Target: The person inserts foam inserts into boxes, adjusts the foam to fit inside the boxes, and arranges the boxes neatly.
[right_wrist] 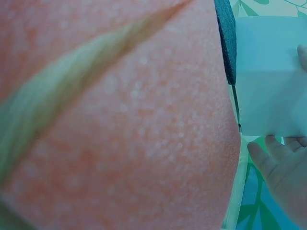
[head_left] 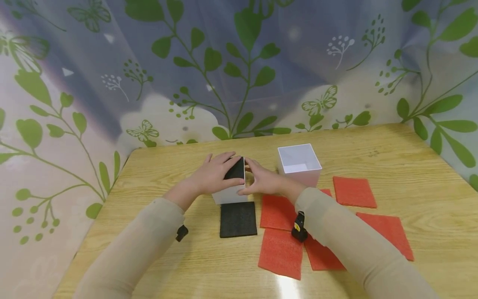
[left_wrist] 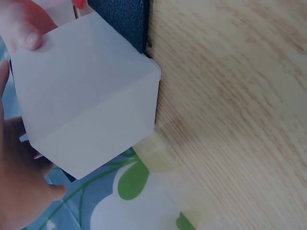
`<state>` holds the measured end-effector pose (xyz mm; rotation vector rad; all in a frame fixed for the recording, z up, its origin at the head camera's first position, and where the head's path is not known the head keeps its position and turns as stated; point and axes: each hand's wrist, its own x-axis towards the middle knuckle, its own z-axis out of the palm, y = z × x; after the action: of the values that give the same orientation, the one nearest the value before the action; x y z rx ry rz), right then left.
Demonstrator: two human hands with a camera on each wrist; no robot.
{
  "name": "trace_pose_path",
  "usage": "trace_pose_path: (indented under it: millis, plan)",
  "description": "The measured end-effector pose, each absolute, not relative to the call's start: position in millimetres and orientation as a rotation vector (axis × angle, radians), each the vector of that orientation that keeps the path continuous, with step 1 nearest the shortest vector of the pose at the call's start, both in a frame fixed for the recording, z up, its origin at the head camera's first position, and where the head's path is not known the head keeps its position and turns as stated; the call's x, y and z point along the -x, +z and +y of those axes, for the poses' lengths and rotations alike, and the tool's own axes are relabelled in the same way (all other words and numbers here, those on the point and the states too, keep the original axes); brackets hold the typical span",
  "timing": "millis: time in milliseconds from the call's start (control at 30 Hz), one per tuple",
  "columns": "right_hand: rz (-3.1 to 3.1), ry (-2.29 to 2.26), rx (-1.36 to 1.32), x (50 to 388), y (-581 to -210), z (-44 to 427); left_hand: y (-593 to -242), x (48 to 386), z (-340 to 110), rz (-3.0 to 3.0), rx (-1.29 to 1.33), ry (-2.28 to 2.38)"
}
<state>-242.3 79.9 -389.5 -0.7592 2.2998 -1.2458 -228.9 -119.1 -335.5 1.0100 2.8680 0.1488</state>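
Note:
A white box [head_left: 230,195] stands on the table with a black square sheet [head_left: 235,170] at its top. My left hand [head_left: 214,174] rests over that top, its fingers stretched across the black sheet. On the box's right side my right hand [head_left: 265,178] grips it, thumb at the front face and fingers toward the back edge. The left wrist view shows the box [left_wrist: 91,91] close up, with a thumb touching one face. A second black square sheet [head_left: 238,220] lies flat just in front of the box. A blurred pinkish surface fills most of the right wrist view.
A second white box [head_left: 300,160] stands open-topped at the back right. Several red square sheets [head_left: 354,192] lie on the wooden table [head_left: 429,166], some partly under my right forearm. Behind the table hangs a leaf-patterned curtain [head_left: 291,70].

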Motion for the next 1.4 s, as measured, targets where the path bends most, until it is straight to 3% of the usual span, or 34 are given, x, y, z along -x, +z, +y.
trace_pose_path:
  millis: [1400]
  plan:
    - [2.301, -1.24, 0.74, 242.7, -394.9, 80.0, -331.6, 242.7, -117.8, 2.783, -0.913, 0.118]
